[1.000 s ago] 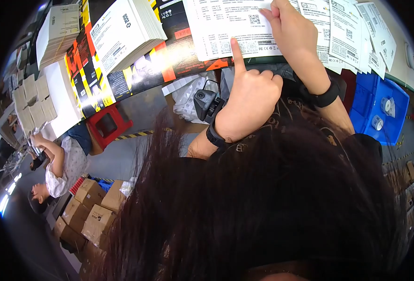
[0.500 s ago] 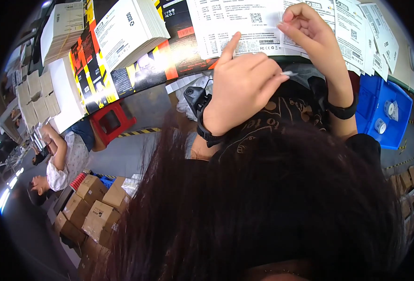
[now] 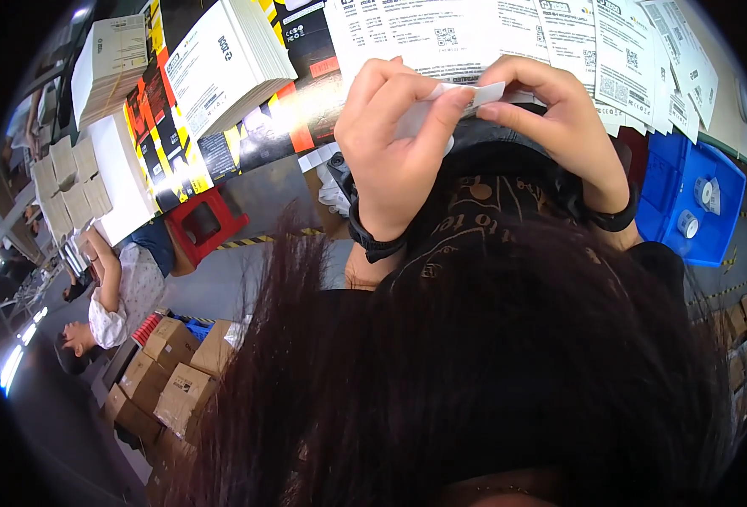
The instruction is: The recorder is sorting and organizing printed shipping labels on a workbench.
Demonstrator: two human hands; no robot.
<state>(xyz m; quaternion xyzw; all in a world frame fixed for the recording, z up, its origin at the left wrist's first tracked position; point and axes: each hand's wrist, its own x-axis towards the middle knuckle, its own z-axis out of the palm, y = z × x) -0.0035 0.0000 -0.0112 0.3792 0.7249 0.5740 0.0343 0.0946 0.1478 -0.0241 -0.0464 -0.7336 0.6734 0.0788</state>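
Just past the near edge of the table, my left hand (image 3: 394, 139) pinches a small white paper slip (image 3: 491, 95) between thumb and fingers. My right hand (image 3: 555, 118) closes on the slip's right end, its thumb below and its fingertips partly hidden behind. More white material (image 3: 414, 117) shows between my left thumb and fingers; I cannot tell whether it is part of the same slip. Beyond both hands lie overlapping white printed sheets (image 3: 466, 25) with text and square codes, fanned out toward the right.
Left on the table stand a thick stack of printed cards (image 3: 234, 72) and another stack (image 3: 111, 63). A blue bin (image 3: 665, 173) with white rolls is at the right. Below are a red stool (image 3: 207, 226) and cardboard boxes (image 3: 171, 342). Another person (image 3: 141, 275) works far left.
My left hand has turned and drawn back from the sheets, no longer pointing over them. My right hand has come down, and both hands now meet at the white slip.
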